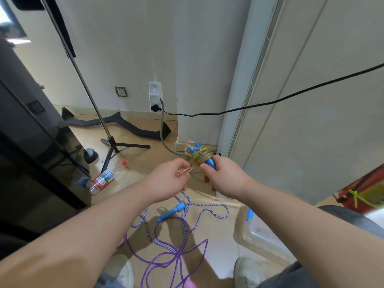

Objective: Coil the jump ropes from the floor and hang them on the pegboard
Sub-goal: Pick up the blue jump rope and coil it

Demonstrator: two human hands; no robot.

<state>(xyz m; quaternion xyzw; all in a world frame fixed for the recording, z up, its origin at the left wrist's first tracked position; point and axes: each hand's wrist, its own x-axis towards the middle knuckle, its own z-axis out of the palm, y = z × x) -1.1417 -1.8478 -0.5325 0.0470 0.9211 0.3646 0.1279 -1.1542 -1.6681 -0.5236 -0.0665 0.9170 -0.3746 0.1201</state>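
The two hands are meeting in the middle, above the floor (141,159). The right hand (226,177) is holding the wound rope (200,156), and the left hand (168,179) is pinching its loose end (184,171) just beside it. Two loose ropes (171,210) are lying tangled on the floor below the hands, near the person's shoe (247,271). A box (259,235) is sitting on the floor to the right of them. A bottle (106,177) is lying on its side to the left, near the foot of a stand (116,145). Behind the stand, a plug (155,96) is sitting in the wall, and a cord (270,102) is running from it to the right.
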